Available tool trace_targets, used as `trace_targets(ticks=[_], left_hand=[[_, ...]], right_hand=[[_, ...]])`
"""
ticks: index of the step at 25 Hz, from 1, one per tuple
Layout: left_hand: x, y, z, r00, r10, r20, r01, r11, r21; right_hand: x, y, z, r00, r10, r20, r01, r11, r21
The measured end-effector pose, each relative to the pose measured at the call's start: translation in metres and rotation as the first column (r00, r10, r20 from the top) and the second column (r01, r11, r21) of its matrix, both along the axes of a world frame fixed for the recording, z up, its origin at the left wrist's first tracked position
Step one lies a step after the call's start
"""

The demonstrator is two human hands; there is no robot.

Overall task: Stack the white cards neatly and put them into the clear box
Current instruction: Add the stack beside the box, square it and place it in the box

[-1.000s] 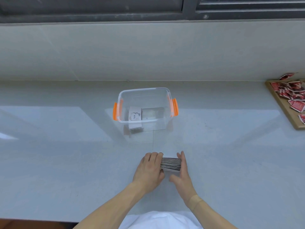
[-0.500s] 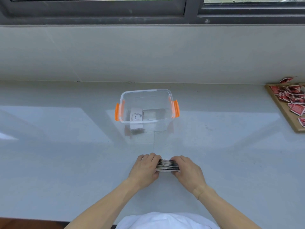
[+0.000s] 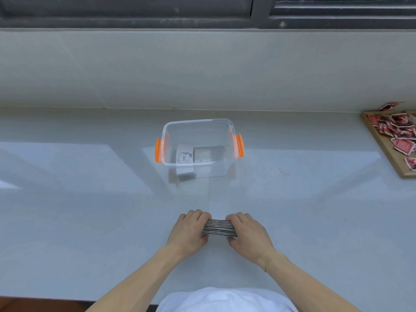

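A stack of white cards [image 3: 218, 227] stands on edge on the counter, its striped edges facing up. My left hand [image 3: 188, 233] presses one end of it and my right hand [image 3: 247, 234] presses the other, fingers curled over the top. Beyond the hands stands the clear box [image 3: 198, 127] with orange handles. Inside it lie a white card stack printed "love" [image 3: 185, 155] and a second pale stack [image 3: 203, 155] beside it.
A wooden tray [image 3: 382, 145] piled with several red-backed cards sits at the right edge of the pale counter [image 3: 90, 199]. A tiled wall and dark window frame rise behind the box. The counter's front edge runs just below my forearms.
My right hand turned from flat against the stack's end to fingers curled over its top. The stack stayed between both hands, squeezed tighter.
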State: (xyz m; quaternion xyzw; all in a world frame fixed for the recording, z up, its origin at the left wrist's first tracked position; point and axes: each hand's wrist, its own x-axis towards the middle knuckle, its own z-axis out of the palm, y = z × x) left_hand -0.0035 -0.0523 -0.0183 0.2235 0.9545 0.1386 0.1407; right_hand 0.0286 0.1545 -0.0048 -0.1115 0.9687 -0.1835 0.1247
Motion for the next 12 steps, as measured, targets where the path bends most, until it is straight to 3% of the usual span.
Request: trace_targets(ticks=[4,8,12], left_hand=[[-0.004,-0.0025,0.0027,0.999,0.041,-0.02,-0.04,0.997,0.06],[-0.0015,0.0005,0.0001,0.999,0.039,-0.001,-0.039,0.999,0.01],[-0.0014,-0.0001,-0.0009,0.997,0.08,-0.013,-0.079,0.995,0.059]], right_hand=[[-0.0026,0.0019,0.001,0.997,-0.026,-0.067,0.025,1.0,-0.015],[0.0002,0.0023,-0.0031,0.999,-0.035,0.007,0.035,0.998,-0.044],[-0.0029,0.0054,-0.0042,0.998,-0.053,-0.02,0.052,0.997,-0.052]])
